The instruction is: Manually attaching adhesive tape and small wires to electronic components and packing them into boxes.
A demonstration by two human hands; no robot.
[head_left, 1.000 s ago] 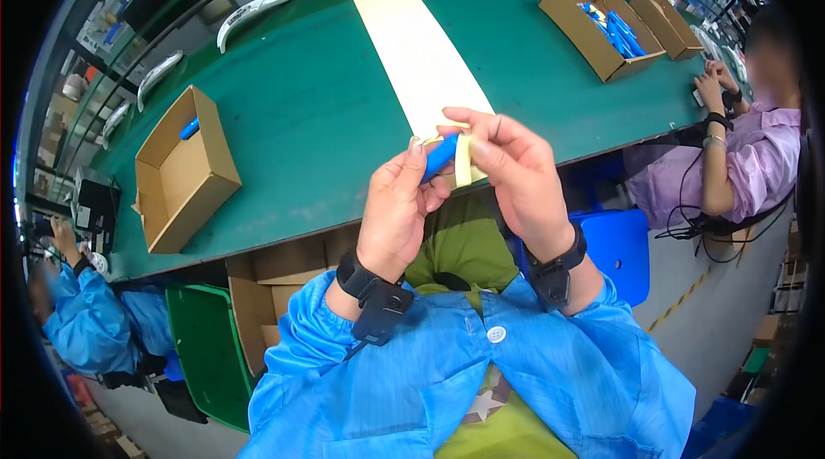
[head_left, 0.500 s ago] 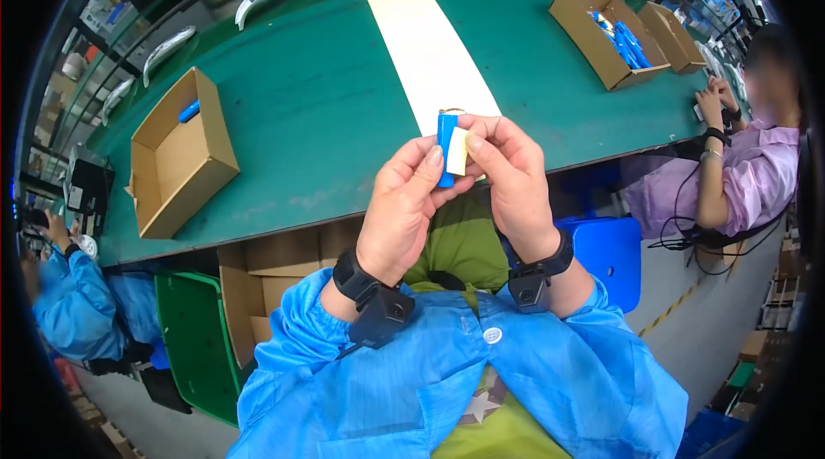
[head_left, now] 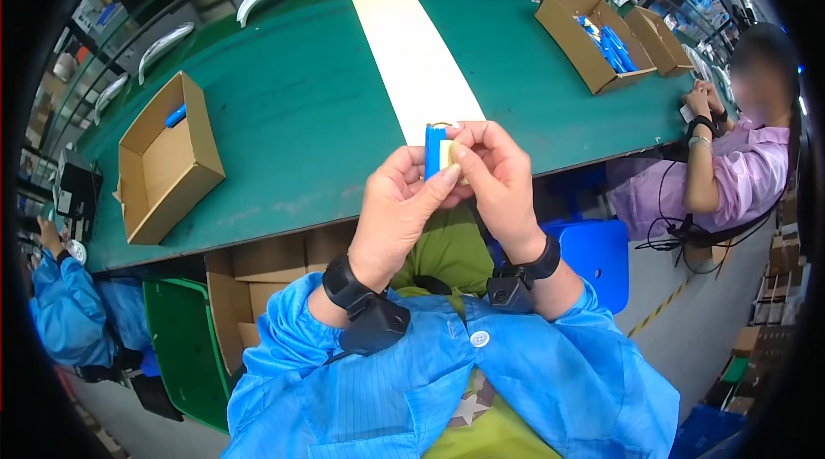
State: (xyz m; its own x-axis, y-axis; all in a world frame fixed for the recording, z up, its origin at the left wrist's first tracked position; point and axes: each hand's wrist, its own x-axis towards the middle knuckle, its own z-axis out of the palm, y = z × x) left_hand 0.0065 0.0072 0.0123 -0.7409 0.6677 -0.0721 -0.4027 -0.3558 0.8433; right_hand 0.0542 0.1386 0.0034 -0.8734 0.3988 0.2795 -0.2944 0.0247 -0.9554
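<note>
Our left hand (head_left: 391, 210) is nearly closed, thumb and fingers holding the lower part of a blue cylinder (head_left: 433, 151), which stands roughly upright between our two hands. Our right hand (head_left: 497, 186) is pinched nearly closed on a pale yellow strip (head_left: 445, 155) at the cylinder's right side. We judge that the strip could crease or sit crooked if our right thumb presses unevenly, and the cylinder could twist or slip if our left grip slackens.
</note>
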